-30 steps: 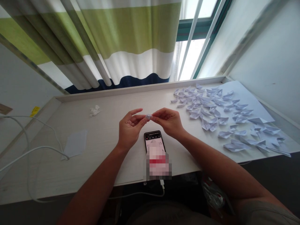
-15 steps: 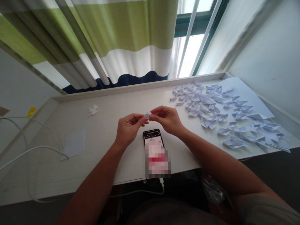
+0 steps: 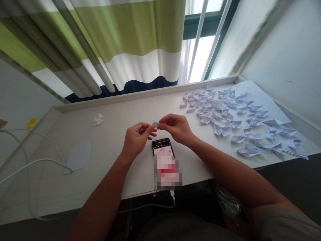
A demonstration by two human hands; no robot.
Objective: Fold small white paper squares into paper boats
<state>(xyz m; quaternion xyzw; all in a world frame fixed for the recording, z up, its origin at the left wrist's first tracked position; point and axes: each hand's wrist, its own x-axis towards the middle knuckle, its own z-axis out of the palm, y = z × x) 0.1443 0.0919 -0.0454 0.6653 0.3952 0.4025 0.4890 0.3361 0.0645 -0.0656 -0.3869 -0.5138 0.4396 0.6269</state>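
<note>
A tiny folded piece of white paper (image 3: 155,124) is pinched between my left hand (image 3: 137,138) and my right hand (image 3: 176,128), both held just above the white desk (image 3: 120,117). The fingers of both hands are closed on the paper. Below the hands a phone (image 3: 164,157) lies flat on the desk with its screen lit. Several small white paper boats (image 3: 225,113) are spread over the right side of the desk.
A large white sheet (image 3: 260,100) lies under the boats at the far right. A crumpled paper scrap (image 3: 97,119) and a flat paper piece (image 3: 78,156) lie on the left. White cables (image 3: 32,162) run along the left edge. A striped curtain (image 3: 112,43) hangs behind.
My left fingers have curled in from a spread pose and closed onto the paper. Both hands stay together above the phone; the view has shifted slightly.
</note>
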